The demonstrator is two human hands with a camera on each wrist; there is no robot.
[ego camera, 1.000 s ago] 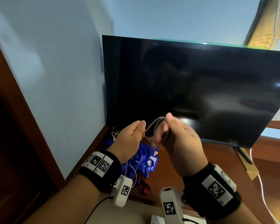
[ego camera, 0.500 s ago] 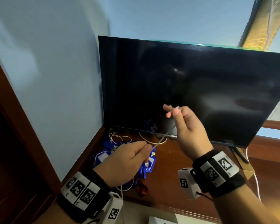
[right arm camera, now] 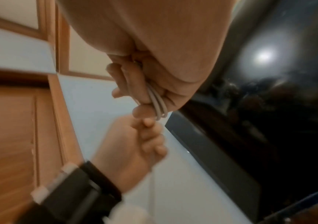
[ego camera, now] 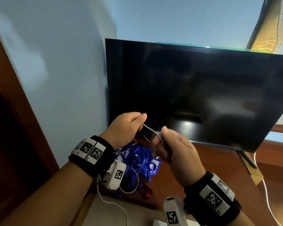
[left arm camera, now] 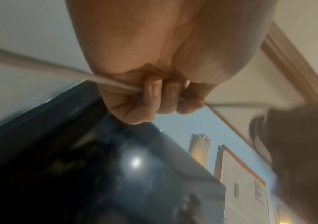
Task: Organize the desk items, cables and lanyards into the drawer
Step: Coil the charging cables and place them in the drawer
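Observation:
A thin grey-white cable (ego camera: 151, 130) runs between both hands above the wooden desk (ego camera: 194, 160). My left hand (ego camera: 129, 126) pinches one stretch of the cable (left arm camera: 116, 84) in curled fingers. My right hand (ego camera: 168, 147) grips several coiled loops of the cable (right arm camera: 159, 104). Below the hands lies a heap of blue lanyards (ego camera: 137, 162) with white card holders, and a thin white cable (ego camera: 131, 191) loops beside it. No drawer shows.
A dark monitor (ego camera: 194, 95) stands at the back of the desk against the blue wall. A red item (ego camera: 145, 191) lies by the lanyards. A cardboard box (ego camera: 253, 173) and a white cord (ego camera: 266, 194) sit at the right. A wooden door frame (ego camera: 11, 88) is left.
Half a second ago the hands were apart with the cable taut between them. Now the right hand has come down next to the left, with the cable gathered in loops.

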